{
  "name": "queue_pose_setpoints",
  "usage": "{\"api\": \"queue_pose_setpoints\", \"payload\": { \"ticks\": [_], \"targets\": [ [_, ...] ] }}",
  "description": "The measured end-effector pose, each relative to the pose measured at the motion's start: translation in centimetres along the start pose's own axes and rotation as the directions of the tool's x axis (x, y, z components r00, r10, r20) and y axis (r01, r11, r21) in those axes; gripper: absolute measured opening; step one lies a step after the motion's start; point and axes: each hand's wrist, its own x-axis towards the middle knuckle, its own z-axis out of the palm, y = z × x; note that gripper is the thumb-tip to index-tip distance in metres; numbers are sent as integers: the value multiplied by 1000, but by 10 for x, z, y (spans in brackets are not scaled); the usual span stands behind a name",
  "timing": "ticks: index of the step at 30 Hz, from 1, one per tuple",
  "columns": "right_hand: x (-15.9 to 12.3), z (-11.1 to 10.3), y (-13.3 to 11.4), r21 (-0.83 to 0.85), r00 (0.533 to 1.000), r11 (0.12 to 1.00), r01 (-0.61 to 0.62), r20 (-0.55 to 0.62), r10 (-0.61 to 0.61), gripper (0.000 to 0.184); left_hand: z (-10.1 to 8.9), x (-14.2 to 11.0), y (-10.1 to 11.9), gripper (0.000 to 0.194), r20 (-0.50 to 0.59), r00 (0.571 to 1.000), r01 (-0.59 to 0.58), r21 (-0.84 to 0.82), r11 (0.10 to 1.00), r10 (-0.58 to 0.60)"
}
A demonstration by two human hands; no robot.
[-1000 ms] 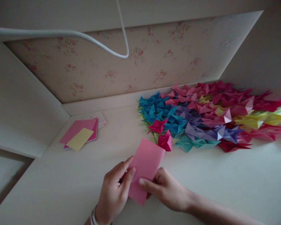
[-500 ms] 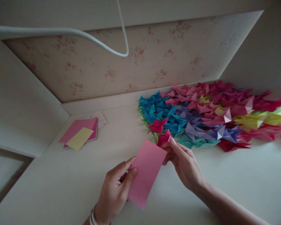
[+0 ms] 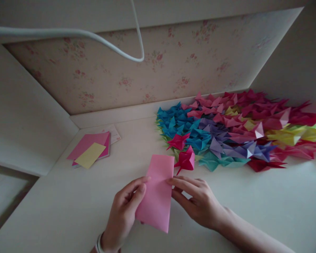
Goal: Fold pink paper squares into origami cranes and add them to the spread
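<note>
1. The paper [image 3: 156,200] is a smooth, matte pink oblong, slightly tilted, between both hands over the surface [image 3: 76,207], nearest the person.
2. The left hand [image 3: 122,211] has its grip closed on the paper's left edge, thumb on the face; a pale band [image 3: 99,244] rings that wrist.
3. The right hand [image 3: 202,202] touches the right edge, one fingertip on the face; whether its grip pinches, I cannot tell.
4. Just beyond the paper sits a magenta figure [image 3: 186,159], crisply folded, with pointed ends.
5. Behind and to its right spreads a dense heap [image 3: 216,135] of angular folded figures: blue, purple, teal, yellow, pink and red.
6. To the left, a flat yellow sheet [image 3: 90,155] overlaps a pink one [image 3: 79,147].
7. Floral wallpaper [image 3: 125,82] backs the smooth white surface; above curves a round white cord [image 3: 113,49].
</note>
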Motion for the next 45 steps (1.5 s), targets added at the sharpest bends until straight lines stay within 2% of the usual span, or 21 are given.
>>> {"api": "queue_pose_setpoints", "payload": {
  "ticks": [4, 7, 11, 15, 18, 22, 24, 26, 29, 32, 41, 45],
  "targets": [
    [0, -3, 2, 86, 992, 992, -91, -80, 98, 16, -2, -1, -6, 29, 94, 995, -1, -225, 974, 23],
    [1, -3, 0, 192, 977, 968, -164, -104, 187, 15, 0, -2, -4, 24, 178, 979, -75, -121, 990, 96],
    [2, 0, -5, 394, 946, 870, -298, 0, 324, 23, 4, -3, 4, 26, 270, 948, -190, 53, 980, 169],
    [2, 1, -9, 423, 929, 837, -348, 35, 369, 29, 4, -2, 6, 17, 220, 952, -251, 156, 955, 215],
    [2, 0, -11, 405, 928, 844, -351, 29, 372, 31, 4, -2, 4, 17, 162, 969, -211, 168, 963, 185],
    [2, 0, -12, 357, 937, 873, -332, 18, 349, 30, 3, -2, 1, 51, 85, 984, -156, 20, 988, 154],
    [3, -1, -13, 345, 941, 879, -328, 42, 335, 28, 2, -1, 0, 50, 100, 984, -152, 52, 987, 146],
    [3, -1, -14, 355, 943, 876, -328, 68, 326, 26, 1, 0, 0, 39, 131, 982, -159, 153, 975, 139],
    [4, -1, -15, 377, 940, 861, -340, 101, 327, 24, 0, 0, 0, 26, 133, 971, -229, 261, 938, 200],
    [5, 1, -14, 375, 933, 855, -359, 112, 342, 25, 1, 1, 1, 20, 117, 962, -270, 287, 919, 246],
    [4, 8, -12, 312, 928, 874, -373, 123, 352, 30, 3, 1, 1, 31, 145, 968, -243, 325, 914, 206],
    [3, 9, -13, 347, 923, 856, -384, 135, 359, 23, 4, 1, 1, 34, 144, 968, -242, 336, 910, 204]
  ]
}}
